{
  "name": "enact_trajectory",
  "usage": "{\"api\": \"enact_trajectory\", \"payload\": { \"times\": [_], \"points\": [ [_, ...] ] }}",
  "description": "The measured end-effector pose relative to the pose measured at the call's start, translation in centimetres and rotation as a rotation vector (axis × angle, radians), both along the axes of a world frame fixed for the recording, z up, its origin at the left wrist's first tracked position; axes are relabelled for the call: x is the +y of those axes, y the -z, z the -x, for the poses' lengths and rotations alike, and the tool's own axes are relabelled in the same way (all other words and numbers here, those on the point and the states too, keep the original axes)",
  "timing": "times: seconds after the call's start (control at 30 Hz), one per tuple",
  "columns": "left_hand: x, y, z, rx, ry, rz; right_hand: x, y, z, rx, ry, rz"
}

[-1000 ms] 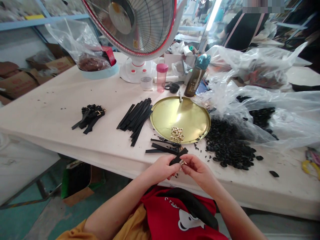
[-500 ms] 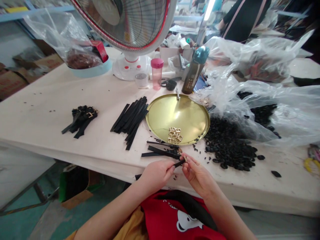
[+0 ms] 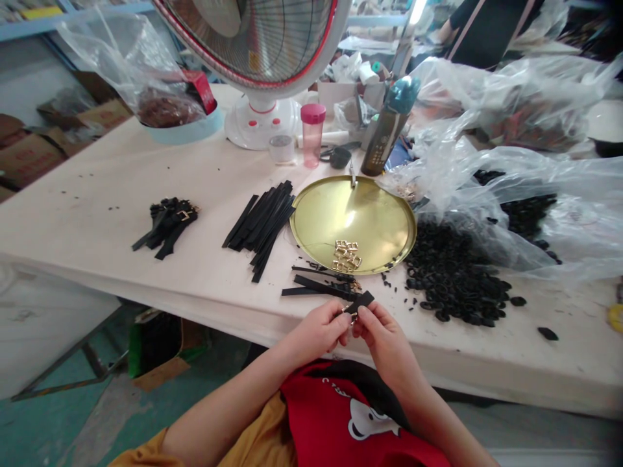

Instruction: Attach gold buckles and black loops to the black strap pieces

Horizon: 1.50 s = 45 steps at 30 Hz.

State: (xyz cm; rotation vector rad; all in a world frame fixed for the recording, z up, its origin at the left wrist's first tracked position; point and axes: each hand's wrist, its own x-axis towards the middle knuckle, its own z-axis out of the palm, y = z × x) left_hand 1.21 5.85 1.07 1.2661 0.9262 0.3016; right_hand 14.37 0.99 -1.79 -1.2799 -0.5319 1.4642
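Between my two hands is a short black strap [image 3: 362,301] with a small gold buckle [image 3: 354,317] on it. My left hand [image 3: 327,326] pinches the strap and buckle from the left. From the right, my right hand [image 3: 381,329] pinches the strap, whose flat end sticks up past the fingers. Just beyond the hands lie several black straps [image 3: 311,286], some with gold fittings at their right ends. Loose gold buckles [image 3: 346,256] rest at the near edge of a round gold tray [image 3: 331,201].
Black strips [image 3: 260,224] lie left of the tray, and buckled straps [image 3: 170,224] farther left. A heap of small black loops [image 3: 457,279] spreads on the right beside a clear plastic bag [image 3: 487,188]. A fan [image 3: 263,120], a pink-lidded bottle [image 3: 312,136] and a dark bottle [image 3: 384,139] stand behind.
The strap has been turned, and its flat end now points up and right through the buckle area. Both hands have closed in around the buckle. The view has shifted slightly.
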Motion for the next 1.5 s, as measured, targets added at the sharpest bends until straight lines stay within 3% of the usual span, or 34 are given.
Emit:
{"api": "enact_trajectory", "payload": {
  "times": [0.1, 0.17, 0.37, 0.5, 0.7, 0.83, 0.9, 1.0, 1.17, 1.3, 1.37, 1.5],
  "points": [
    [-0.5, 0.3, -0.1, 0.010, -0.024, 0.000, -0.1, -0.2, 0.1, 0.133, -0.015, 0.033],
    [-0.9, 0.3, -0.1, 0.038, -0.041, -0.042, -0.3, -0.4, 0.3, 0.079, -0.022, 0.024],
    [-1.8, -0.1, 0.0, 0.155, -0.029, -0.226, -1.4, -1.0, -0.2, -0.580, -0.091, -0.141],
    [-2.4, -0.7, 0.0, 0.186, -0.014, -0.298, -1.8, -1.2, -0.4, -0.914, -0.006, -0.324],
    [-2.5, -1.0, 0.5, 0.113, -0.012, -0.236, -1.7, -1.8, -0.6, -0.511, -0.179, -0.237],
    [-2.3, 0.1, 0.5, 0.060, -0.065, -0.153, -2.2, -2.1, -0.6, -0.485, -0.210, -0.315],
    [-2.3, 0.4, 0.3, 0.048, -0.060, -0.172, -2.3, -2.0, -1.1, -0.492, -0.293, -0.339],
    [-2.0, 0.5, 0.0, 0.103, 0.041, -0.281, -1.8, -1.4, -3.1, -0.599, -0.390, -0.307],
    [-0.3, 1.5, 0.0, 0.212, -0.029, -0.284, 1.2, -0.5, -10.3, -0.935, -0.038, -0.166],
    [0.9, 2.3, -0.3, 0.192, -0.052, -0.203, 4.1, -0.6, -15.4, -1.311, 0.085, -0.097],
    [1.2, 2.3, -0.5, 0.186, -0.056, -0.167, 5.3, -0.5, -16.5, -1.469, 0.048, -0.098],
    [1.7, 2.2, -1.0, 0.180, -0.038, -0.138, 7.3, 0.2, -16.5, -1.615, -0.173, -0.149]
  ]
}}
